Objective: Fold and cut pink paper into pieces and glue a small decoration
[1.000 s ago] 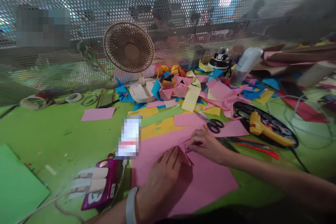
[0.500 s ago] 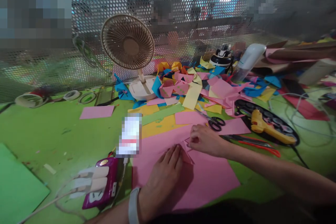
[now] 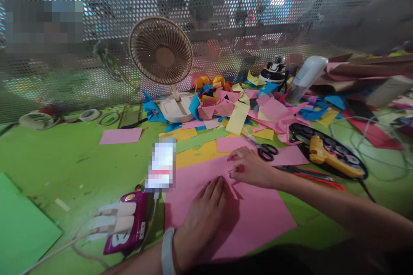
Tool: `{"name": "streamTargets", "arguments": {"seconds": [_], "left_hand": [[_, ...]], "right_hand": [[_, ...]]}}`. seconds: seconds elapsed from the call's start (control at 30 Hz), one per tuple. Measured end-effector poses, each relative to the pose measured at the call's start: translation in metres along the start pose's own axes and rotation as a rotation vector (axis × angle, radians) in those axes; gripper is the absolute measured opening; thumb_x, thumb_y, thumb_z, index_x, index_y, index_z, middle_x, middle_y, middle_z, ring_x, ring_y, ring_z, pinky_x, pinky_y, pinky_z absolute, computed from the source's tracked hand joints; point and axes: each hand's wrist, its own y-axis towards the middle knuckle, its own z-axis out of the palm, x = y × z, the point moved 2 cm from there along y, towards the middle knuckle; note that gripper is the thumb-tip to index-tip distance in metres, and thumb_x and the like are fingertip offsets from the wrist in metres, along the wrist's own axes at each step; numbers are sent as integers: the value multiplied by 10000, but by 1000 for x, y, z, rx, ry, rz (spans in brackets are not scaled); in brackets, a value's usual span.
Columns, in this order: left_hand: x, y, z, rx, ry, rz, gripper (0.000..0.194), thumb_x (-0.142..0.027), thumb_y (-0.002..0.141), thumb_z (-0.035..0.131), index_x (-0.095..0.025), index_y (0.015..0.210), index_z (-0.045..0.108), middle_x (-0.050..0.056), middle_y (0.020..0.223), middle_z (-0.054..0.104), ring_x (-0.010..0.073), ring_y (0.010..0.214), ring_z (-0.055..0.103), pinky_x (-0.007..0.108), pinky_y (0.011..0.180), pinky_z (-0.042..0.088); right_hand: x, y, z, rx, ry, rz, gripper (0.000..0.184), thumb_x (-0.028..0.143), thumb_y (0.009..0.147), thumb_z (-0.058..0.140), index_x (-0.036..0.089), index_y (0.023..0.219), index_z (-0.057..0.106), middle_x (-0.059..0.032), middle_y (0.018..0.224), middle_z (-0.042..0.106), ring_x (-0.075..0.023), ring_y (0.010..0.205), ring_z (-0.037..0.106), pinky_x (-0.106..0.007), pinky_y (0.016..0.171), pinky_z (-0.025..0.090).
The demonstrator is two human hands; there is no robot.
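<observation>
My left hand (image 3: 205, 211), with a pale band on its wrist, lies flat with its fingers stretched over a small folded piece of pink paper (image 3: 231, 189). That piece rests on a large pink sheet (image 3: 264, 219), and my fingers cover much of it. Just right of it is my right hand (image 3: 253, 168), its fingers apart and curved, the lower fingertips close to the folded edge. Whether they touch the paper I cannot tell. Black-handled scissors (image 3: 267, 152) lie right beyond my right hand.
A phone (image 3: 161, 163) and a purple power strip (image 3: 129, 223) with plugs lie to the left. Behind stand a fan (image 3: 163, 51) and a heap of coloured paper scraps (image 3: 226, 107). At right, a yellow glue gun (image 3: 332, 157) rests on a black tray (image 3: 351, 154).
My right hand's fingers have parted from a closed pinch at the folded paper and lifted slightly. My left hand stays flat in place. The view has shifted slightly.
</observation>
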Motion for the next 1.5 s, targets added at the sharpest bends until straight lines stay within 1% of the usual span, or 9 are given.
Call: {"name": "streamTargets", "arguments": {"seconds": [0.13, 0.27, 0.6, 0.7, 0.83, 1.03, 1.23, 1.37, 1.5], "left_hand": [[-1, 1, -2, -7, -16, 2, 426, -63, 840, 418, -28, 1260, 477, 185, 1327, 508, 275, 1214, 492, 380, 978, 442], [-1, 1, -1, -22, -17, 0, 432, -29, 822, 399, -11, 1245, 488, 185, 1299, 535, 270, 1194, 512, 377, 961, 456], [0, 1, 1, -30, -3, 5, 442, -11, 819, 377, -22, 1249, 478, 177, 1295, 542, 263, 1188, 518, 379, 959, 453], [0, 1, 2, -55, -4, 6, 428, -28, 829, 381, -17, 1246, 476, 180, 1287, 547, 264, 1184, 521, 375, 960, 451], [0, 0, 3, -85, 15, 9, 416, -16, 833, 357, -16, 1229, 485, 181, 1259, 570, 263, 1157, 545, 375, 935, 466], [0, 1, 2, -115, 1, 12, 430, -11, 820, 346, -9, 1228, 482, 177, 1249, 578, 268, 1140, 555, 374, 929, 470], [1, 0, 2, -129, -15, 7, 425, -10, 824, 329, -7, 1223, 476, 183, 1239, 582, 269, 1130, 559, 385, 921, 470], [0, 1, -1, -127, -47, 0, 412, -36, 844, 338, -32, 1237, 462, 182, 1244, 575, 265, 1131, 554, 391, 909, 472], [0, 5, -8, -165, -110, -15, 384, -108, 872, 383, -89, 1246, 468, 167, 1220, 584, 267, 1093, 570, 407, 863, 492]], "right_hand": [[-2, -12, 11, -123, -35, 12, 217, 276, 795, 594, 187, 605, 650, -66, 1344, 490, -307, 1306, 301, -482, 1011, 270], [-1, -19, 19, -152, -22, 33, 215, 230, 809, 550, 176, 616, 627, -77, 1402, 430, -315, 1349, 229, -518, 1044, 225], [-1, -13, 22, -152, 18, 103, 142, 178, 712, 577, 182, 573, 610, -47, 1415, 427, -324, 1347, 240, -498, 1051, 207], [0, -11, 22, -159, 0, 103, 154, 172, 713, 564, 187, 565, 604, -27, 1406, 438, -326, 1345, 245, -501, 1043, 212], [-1, -10, 24, -188, -62, 79, 173, 180, 729, 558, 186, 558, 588, -32, 1386, 463, -317, 1345, 243, -481, 1035, 230], [-1, -14, 28, -237, -125, 60, 157, 167, 743, 541, 186, 593, 586, -57, 1390, 456, -303, 1353, 229, -485, 1062, 184], [1, -14, 25, -231, -119, 43, 164, 141, 726, 535, 185, 571, 565, -54, 1380, 470, -307, 1347, 240, -489, 1056, 187], [2, -13, 24, -225, -123, 41, 159, 144, 734, 531, 191, 588, 573, -31, 1383, 468, -300, 1345, 244, -494, 1052, 195], [3, -13, 23, -211, -120, 52, 149, 172, 753, 541, 193, 612, 583, -29, 1390, 461, -298, 1349, 238, -497, 1055, 191]]}}
